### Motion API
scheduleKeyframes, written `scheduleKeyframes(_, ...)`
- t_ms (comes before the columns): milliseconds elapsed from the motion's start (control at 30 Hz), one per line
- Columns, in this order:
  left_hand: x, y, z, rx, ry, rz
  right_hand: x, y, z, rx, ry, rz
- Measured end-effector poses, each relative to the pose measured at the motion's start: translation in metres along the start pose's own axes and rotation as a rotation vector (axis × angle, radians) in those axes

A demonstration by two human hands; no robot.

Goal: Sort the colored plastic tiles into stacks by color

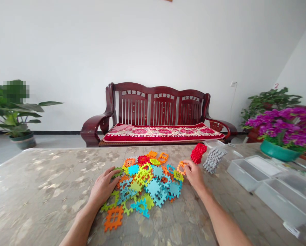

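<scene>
A heap of flat plastic interlocking tiles [147, 181] in orange, blue, yellow-green and red lies on the marbled table [40, 191]. My left hand [104, 188] rests flat with fingers spread on the heap's left edge, touching green and orange tiles. My right hand [194, 172] is at the heap's right edge, its fingers pinched on an orange tile [181, 167]. Just beyond it stand a red stack of tiles [198, 152] and a grey stack of tiles [213, 159].
Clear plastic bins [247, 172] and lids sit on the table's right side, beside a teal pot of purple flowers [286, 130]. A dark wooden bench [158, 116] with a red cushion stands behind the table. Potted plants [14, 112] stand on both sides.
</scene>
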State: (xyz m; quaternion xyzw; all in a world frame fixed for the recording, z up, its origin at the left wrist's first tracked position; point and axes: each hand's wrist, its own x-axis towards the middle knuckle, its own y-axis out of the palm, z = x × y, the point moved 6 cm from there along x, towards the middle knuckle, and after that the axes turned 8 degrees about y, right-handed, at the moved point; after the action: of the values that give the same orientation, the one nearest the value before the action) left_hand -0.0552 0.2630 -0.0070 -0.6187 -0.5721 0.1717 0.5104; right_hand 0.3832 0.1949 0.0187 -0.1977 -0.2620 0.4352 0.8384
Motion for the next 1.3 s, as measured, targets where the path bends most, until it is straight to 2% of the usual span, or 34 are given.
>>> scheduleKeyframes(100,0.0,0.0,0.0,0.003,-0.001,0.0,-0.002,0.01,0.004,-0.042,-0.096,0.036)
scheduleKeyframes(300,0.0,0.0,0.0,0.008,-0.002,-0.005,-0.003,0.022,-0.004,-0.051,-0.011,0.243)
scheduleKeyframes(400,0.0,0.001,0.0,0.008,-0.001,0.0,-0.009,0.026,0.0,-0.031,-0.012,0.405)
scheduleKeyframes(467,0.0,0.0,0.0,0.011,-0.002,0.004,-0.011,0.026,0.004,-0.026,-0.012,0.462)
scheduleKeyframes(533,0.0,0.0,0.0,0.018,-0.003,0.003,-0.008,0.019,0.008,-0.038,-0.022,0.396)
scheduleKeyframes(633,0.0,0.0,-0.001,0.024,0.002,-0.001,0.002,-0.003,0.011,-0.077,-0.039,0.101)
scheduleKeyframes(700,-0.001,-0.001,-0.002,0.027,0.006,-0.01,0.008,-0.016,0.006,-0.145,0.004,-0.087)
scheduleKeyframes(767,-0.001,-0.001,-0.002,0.031,0.002,-0.023,0.011,-0.021,-0.001,-0.243,0.072,-0.169)
scheduleKeyframes(933,-0.001,-0.001,-0.002,0.034,-0.001,-0.031,0.015,-0.012,-0.007,-0.447,0.152,-0.143)
scheduleKeyframes(1300,-0.001,0.0,-0.002,0.04,-0.008,-0.003,0.007,0.0,0.004,-0.754,0.125,-0.055)
